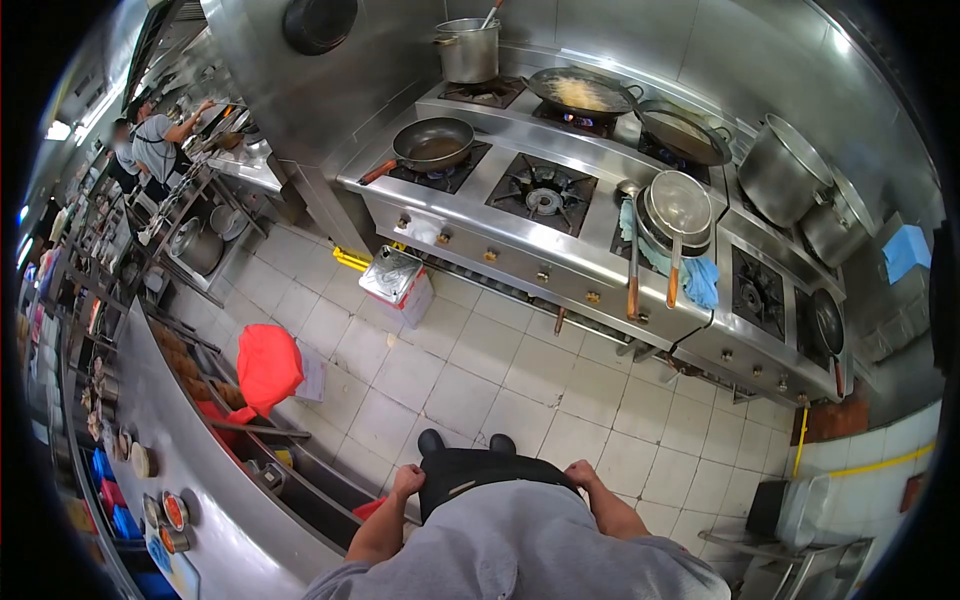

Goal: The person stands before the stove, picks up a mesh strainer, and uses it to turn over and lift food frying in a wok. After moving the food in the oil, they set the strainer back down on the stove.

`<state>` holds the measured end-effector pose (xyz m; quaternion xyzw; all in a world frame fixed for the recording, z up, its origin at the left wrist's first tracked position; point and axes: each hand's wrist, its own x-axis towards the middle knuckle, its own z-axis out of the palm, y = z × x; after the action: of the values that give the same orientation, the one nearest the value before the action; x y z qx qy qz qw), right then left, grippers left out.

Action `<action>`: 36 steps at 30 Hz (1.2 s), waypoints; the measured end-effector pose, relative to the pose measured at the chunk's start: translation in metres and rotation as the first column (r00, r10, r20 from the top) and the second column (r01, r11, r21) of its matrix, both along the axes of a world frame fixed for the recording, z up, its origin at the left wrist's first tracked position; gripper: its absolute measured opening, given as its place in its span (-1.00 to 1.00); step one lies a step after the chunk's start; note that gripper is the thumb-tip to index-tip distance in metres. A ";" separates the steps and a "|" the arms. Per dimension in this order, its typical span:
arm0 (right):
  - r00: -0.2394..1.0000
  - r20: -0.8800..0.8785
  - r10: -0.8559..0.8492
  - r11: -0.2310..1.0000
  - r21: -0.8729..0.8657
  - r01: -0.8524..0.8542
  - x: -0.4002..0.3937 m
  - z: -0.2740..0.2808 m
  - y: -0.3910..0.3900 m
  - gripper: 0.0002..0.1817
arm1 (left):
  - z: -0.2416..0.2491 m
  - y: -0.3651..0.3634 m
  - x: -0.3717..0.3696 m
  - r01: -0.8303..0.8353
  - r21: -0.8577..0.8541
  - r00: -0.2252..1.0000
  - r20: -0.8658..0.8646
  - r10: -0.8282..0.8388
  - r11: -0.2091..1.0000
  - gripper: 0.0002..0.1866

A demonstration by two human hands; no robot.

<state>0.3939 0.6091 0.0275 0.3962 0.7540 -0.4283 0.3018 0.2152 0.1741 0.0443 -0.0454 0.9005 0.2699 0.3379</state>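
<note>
My left hand [407,482] is closed at the left edge of the black apron [485,472], at hip height. On the other side, my right hand [580,474] is closed at the apron's right edge. Both seem to pinch or touch the dark cloth, but what the fingers hold is too small to make out. My black shoes [502,443] stand on the tiled floor just beyond the apron. Left of my left hand runs a steel counter [215,450] with small containers of red food [175,511].
Ahead is a steel stove [470,245] with a frying pan [433,143], a wok of frying food [580,92], pots [783,170] and a strainer [680,202]. A tin [397,280] and red bag [268,368] stand left. Other people [155,145] work at the far left.
</note>
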 end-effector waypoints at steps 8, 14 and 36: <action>0.991 -0.026 -0.131 0.985 -0.113 0.127 -0.006 0.008 0.005 -0.82 | 0.007 0.005 -0.005 0.036 -0.023 0.999 -0.013 -0.036 0.999 -0.75; 0.995 0.001 -0.103 0.990 -0.102 0.102 -0.006 0.015 0.006 -0.84 | -0.008 0.001 -0.007 0.035 -0.029 0.999 0.002 -0.035 0.999 -0.75; 0.994 0.003 -0.106 0.990 -0.097 0.106 -0.013 0.004 0.007 -0.75 | -0.011 0.007 -0.022 0.090 -0.030 0.996 -0.006 -0.091 0.995 -0.74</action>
<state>0.3810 0.6157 0.0313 0.4201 0.7104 -0.4803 0.2968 0.1928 0.1812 0.0330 -0.0085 0.9069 0.2410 0.3456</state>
